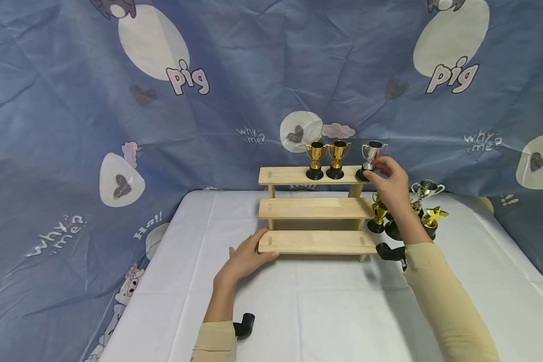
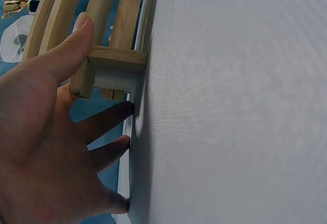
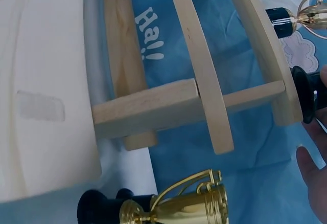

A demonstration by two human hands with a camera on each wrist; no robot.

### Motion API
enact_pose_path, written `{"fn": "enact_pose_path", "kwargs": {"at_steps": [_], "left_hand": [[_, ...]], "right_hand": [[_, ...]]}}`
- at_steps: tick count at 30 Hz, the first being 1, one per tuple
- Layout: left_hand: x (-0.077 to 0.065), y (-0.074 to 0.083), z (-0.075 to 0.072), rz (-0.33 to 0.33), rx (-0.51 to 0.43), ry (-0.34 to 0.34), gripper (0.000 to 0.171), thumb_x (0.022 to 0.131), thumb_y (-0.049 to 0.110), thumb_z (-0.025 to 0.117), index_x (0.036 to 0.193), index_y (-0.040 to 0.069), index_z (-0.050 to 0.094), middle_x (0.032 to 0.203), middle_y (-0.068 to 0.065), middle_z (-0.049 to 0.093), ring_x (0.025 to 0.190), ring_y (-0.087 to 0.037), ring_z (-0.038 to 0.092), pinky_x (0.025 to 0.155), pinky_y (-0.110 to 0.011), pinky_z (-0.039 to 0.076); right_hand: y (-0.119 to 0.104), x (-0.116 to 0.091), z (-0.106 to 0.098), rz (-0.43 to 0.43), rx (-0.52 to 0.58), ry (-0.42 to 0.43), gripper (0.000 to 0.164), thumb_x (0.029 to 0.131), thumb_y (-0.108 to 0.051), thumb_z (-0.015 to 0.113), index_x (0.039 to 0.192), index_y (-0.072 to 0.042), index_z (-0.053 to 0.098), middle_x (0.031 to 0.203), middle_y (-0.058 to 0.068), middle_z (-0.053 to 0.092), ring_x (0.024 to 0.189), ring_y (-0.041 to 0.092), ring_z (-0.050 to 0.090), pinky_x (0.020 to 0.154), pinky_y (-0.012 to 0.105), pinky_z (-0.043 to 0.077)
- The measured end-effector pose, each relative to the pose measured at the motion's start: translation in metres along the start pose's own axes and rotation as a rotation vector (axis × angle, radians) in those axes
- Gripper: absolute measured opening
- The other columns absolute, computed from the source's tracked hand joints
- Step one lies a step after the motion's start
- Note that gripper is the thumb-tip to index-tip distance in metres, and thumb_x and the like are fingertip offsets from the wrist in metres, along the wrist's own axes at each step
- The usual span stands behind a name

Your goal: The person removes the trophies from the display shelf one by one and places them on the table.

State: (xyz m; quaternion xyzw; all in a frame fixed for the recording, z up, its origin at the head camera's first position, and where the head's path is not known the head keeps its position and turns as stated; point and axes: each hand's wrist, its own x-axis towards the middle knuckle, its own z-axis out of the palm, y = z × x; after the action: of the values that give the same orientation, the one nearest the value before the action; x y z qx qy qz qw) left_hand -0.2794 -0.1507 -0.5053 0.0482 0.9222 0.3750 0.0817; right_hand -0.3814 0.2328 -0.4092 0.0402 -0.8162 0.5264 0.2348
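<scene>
A three-tier wooden stand [image 1: 317, 241] rises on the white table. My left hand [image 1: 246, 256] holds the left end of its lowest shelf; in the left wrist view the thumb [image 2: 76, 47] lies against the wood and the other fingers spread low near the cloth. At the right end of the top shelf, my right hand [image 1: 394, 188] pinches a small silver trophy cup [image 1: 373, 149] near its black base. That base [image 3: 305, 93] is by the shelf edge in the right wrist view; whether it bears on the wood I cannot tell. Two gold trophy cups [image 1: 315, 152] stand left of it.
Right of the stand, partly behind my right forearm, several more trophies are grouped: a small gold cup [image 1: 378, 215], a larger silver-coloured cup [image 1: 427, 188] and a gold star trophy [image 1: 433, 217]. A blue printed cloth [image 1: 235, 100] hangs behind the table [image 1: 298, 311].
</scene>
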Motion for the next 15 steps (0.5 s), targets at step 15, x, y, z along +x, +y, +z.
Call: {"fn": "enact_pose_path", "kwargs": {"at_steps": [15], "left_hand": [[-0.001, 0.002, 0.0, -0.004, -0.027, 0.008, 0.078, 0.081, 0.062, 0.072, 0.149, 0.044, 0.039, 0.157, 0.0, 0.043, 0.149, -0.032, 0.034, 0.111, -0.079, -0.003]], "right_hand": [[0.002, -0.022, -0.014, 0.044, -0.017, -0.008, 0.035, 0.091, -0.025, 0.074, 0.117, -0.004, 0.061, 0.121, 0.011, 0.063, 0.123, 0.025, 0.057, 0.1, 0.041, 0.047]]}}
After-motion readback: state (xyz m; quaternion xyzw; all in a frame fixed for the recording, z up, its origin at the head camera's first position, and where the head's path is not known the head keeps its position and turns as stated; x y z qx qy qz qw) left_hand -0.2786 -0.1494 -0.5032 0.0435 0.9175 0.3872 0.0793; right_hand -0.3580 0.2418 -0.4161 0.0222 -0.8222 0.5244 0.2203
